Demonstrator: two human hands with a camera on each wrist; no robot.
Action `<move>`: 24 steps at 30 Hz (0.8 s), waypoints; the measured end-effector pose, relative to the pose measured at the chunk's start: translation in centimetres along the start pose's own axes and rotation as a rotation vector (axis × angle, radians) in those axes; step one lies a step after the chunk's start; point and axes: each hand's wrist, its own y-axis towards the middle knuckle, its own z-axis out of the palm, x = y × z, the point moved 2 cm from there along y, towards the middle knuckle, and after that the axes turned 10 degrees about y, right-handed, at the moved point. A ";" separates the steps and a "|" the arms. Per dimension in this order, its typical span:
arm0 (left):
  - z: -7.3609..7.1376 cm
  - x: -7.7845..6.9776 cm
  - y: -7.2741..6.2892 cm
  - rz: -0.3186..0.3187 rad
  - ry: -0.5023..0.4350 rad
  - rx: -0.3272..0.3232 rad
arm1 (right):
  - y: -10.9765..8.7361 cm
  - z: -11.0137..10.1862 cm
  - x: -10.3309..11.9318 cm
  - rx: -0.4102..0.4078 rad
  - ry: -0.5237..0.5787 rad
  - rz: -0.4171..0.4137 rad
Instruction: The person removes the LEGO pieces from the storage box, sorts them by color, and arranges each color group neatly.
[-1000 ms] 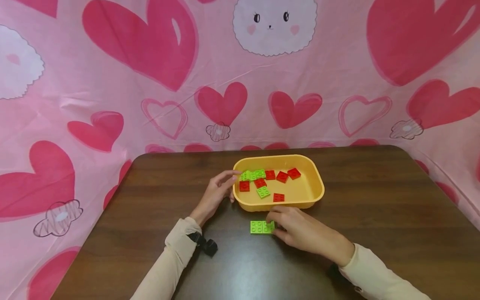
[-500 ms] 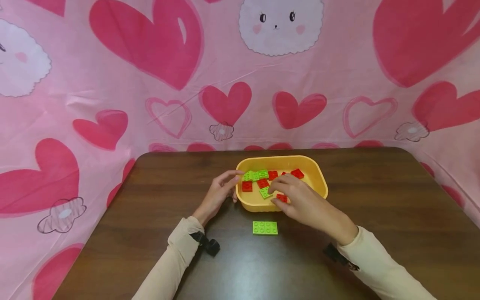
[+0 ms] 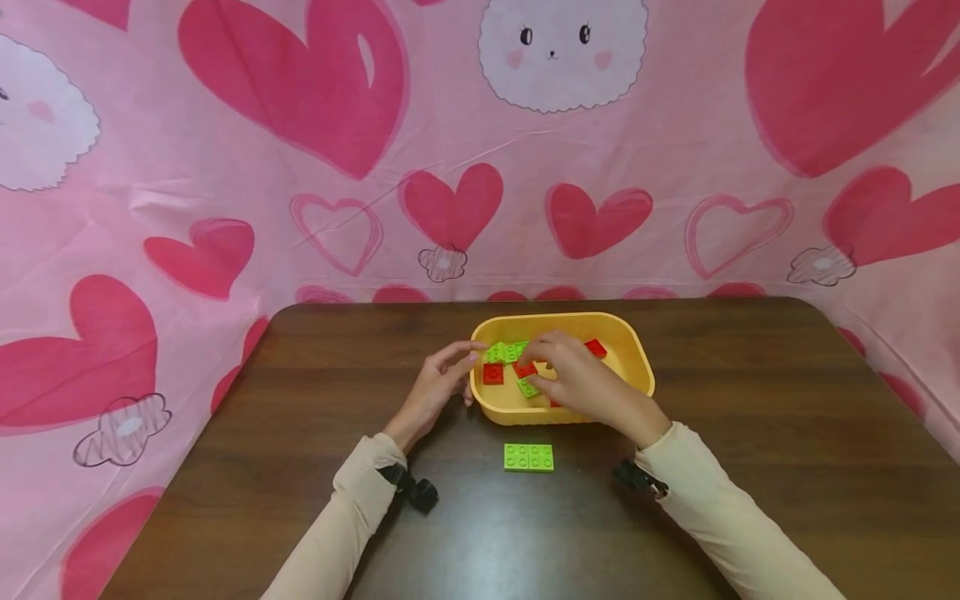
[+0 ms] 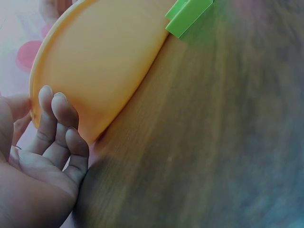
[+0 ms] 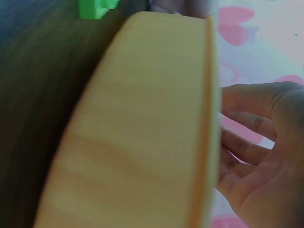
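My left hand [image 3: 437, 385] holds the left end of a yellow tray [image 3: 637, 367], thumb and index finger at the rim and the other fingers against its outer wall [image 4: 109, 61]. My right hand [image 3: 581, 377] reaches over the front rim into the tray. Its thumb and index finger stand apart around a red toy brick [image 3: 525, 369], above a green brick [image 3: 528, 388]. The tray wall hides the right fingertips in the right wrist view. On the table before the tray, two square green bricks [image 3: 528, 457] lie side by side.
More green bricks [image 3: 497, 353] lie in the tray's back left, with a red brick [image 3: 492, 374] in front of them. Another red brick [image 3: 596, 348] lies farther right. The dark wooden table [image 3: 360, 358] ends at a pink heart-patterned cloth [image 3: 450, 100].
My right hand has left the green bricks on the table and moved up into the tray, then leftward over the bricks there. My left hand stays at the tray's left end.
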 end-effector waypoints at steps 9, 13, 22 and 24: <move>0.2 0.1 0.2 0.018 -0.008 0.014 | 0.4 1.7 -2.6 0.087 0.101 0.045; 0.1 0.1 0.1 0.021 0.001 0.022 | 0.4 2.2 -3.4 0.095 0.130 0.072; -0.2 -0.1 -0.1 0.017 -0.002 0.028 | 0.5 2.6 -3.6 0.091 0.101 0.093; -0.2 0.0 0.0 0.021 -0.003 0.032 | 0.5 2.7 -3.7 0.089 0.072 0.084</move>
